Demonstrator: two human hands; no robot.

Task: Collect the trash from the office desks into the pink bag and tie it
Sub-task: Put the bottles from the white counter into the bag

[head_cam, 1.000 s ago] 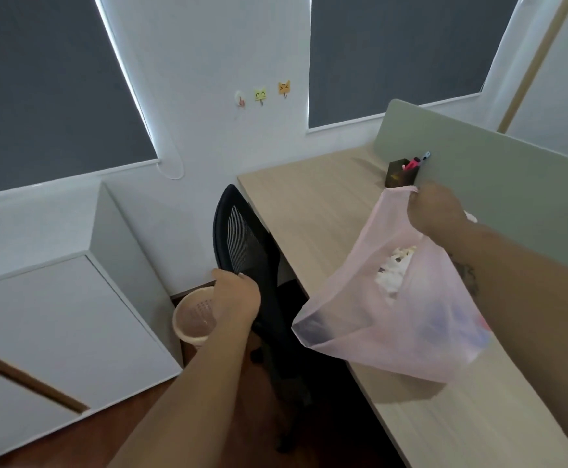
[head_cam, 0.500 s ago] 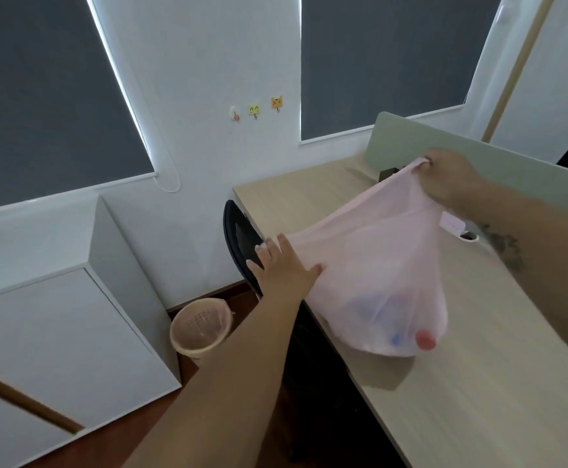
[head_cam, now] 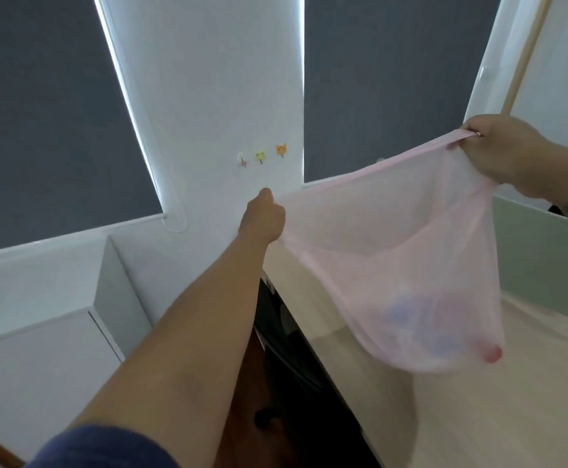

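My left hand (head_cam: 264, 216) now pinches the pink bag (head_cam: 407, 265) rim at 9 o'clock instead of just touching it, my right hand (head_cam: 498, 153) grips it at 2 o'clock, stretched above the table (head_cam: 495, 400), so tying looks next.

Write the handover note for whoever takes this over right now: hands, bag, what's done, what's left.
Left hand: closed on the left edge of the pink bag mouth.
Right hand: closed on the right edge, held higher.
The bag hangs stretched between both hands above the desk, mouth pulled wide. Trash sits in the bottom: blurred blue shapes and something red.
Done: some trash is bagged.
Left: the bag is not tied yet. No other desks show here, so check them for remaining trash.
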